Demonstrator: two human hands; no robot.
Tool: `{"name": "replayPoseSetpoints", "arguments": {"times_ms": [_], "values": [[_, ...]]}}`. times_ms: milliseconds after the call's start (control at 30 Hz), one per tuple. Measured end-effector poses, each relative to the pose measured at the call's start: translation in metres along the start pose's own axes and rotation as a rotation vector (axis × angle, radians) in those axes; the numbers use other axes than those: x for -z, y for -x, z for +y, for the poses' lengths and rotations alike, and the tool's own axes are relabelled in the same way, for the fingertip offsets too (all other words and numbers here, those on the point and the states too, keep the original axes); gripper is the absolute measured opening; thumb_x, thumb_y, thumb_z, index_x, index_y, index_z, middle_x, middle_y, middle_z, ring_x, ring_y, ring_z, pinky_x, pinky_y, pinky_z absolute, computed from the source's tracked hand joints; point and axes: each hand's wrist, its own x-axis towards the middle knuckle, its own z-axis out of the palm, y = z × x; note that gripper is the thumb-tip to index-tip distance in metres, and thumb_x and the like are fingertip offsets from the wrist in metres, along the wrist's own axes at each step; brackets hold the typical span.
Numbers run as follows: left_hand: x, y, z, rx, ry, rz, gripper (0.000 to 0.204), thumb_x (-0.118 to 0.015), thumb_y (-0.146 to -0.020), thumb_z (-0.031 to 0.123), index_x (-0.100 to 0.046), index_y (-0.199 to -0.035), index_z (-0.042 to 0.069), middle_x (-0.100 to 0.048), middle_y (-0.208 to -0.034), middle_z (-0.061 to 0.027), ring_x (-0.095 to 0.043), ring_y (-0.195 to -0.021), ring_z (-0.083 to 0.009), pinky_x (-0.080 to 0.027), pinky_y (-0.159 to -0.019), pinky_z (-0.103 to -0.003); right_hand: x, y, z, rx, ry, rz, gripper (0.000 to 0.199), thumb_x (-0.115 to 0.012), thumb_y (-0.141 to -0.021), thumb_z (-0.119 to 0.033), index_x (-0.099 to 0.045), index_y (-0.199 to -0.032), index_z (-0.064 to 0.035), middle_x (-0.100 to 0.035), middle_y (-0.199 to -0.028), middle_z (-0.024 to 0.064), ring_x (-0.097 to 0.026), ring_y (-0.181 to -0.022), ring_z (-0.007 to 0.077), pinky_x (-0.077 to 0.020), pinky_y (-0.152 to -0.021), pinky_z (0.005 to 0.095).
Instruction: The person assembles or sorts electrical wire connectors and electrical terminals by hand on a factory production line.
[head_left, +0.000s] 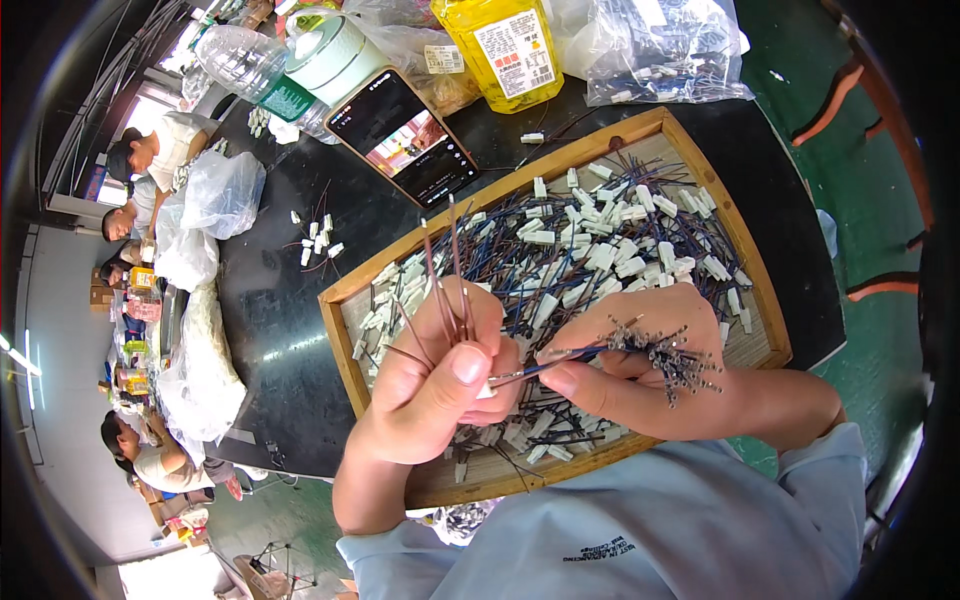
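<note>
My left hand (pixel 430 385) is closed, pinching a small white plastic connector (pixel 486 391) between thumb and fingers. Several thin brown wires (pixel 436 272) stick up and out to the side from the same hand. My right hand (pixel 640 355) is closed around a bundle of dark wires (pixel 672 362) whose metal-tipped ends fan out beyond the fingers. A few wires run from the right fingertips to the left thumb, at the connector. Both hands are over a wooden-framed tray (pixel 340 345) heaped with white connectors on brown and blue wires (pixel 600 255).
On the black table (pixel 270 320), a lit phone (pixel 405 138) leans behind the tray. Around it stand a plastic bottle (pixel 250 70), a tape roll (pixel 335 60), a yellow jug (pixel 500 55) and a clear bag (pixel 660 50). Loose connectors (pixel 318 238) lie left. Several people sit further left.
</note>
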Motion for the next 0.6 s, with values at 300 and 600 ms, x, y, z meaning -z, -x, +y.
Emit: {"name": "replayPoseSetpoints", "arguments": {"times_ms": [300, 600], "values": [[-0.006, 0.006, 0.0, 0.116, -0.187, 0.062, 0.022, -0.051, -0.094, 0.02, -0.039, -0.095, 0.002, -0.043, -0.079, -0.0026, -0.039, -0.063, -0.0063, -0.035, -0.056, -0.019, -0.001, -0.004, 0.014, 0.351, 0.088, -0.054, 0.017, -0.071, -0.073, -0.005, -0.064, -0.087, 0.0005, -0.065, -0.081, 0.0102, -0.064, -0.065, 0.0242, -0.0505, -0.057, 0.0291], [0.001, 0.01, 0.002, 0.019, -0.242, 0.072, 0.022, -0.051, -0.094, 0.021, -0.04, -0.094, 0.002, -0.043, -0.079, -0.0016, -0.038, -0.061, -0.0053, -0.033, -0.053, -0.02, 0.004, -0.005, 0.011, 0.346, 0.191, -0.106, 0.017, -0.07, -0.074, -0.008, -0.063, -0.088, -0.0009, -0.066, -0.086, 0.0098, -0.065, -0.071, 0.026, -0.0512, -0.061, 0.0306]]}}
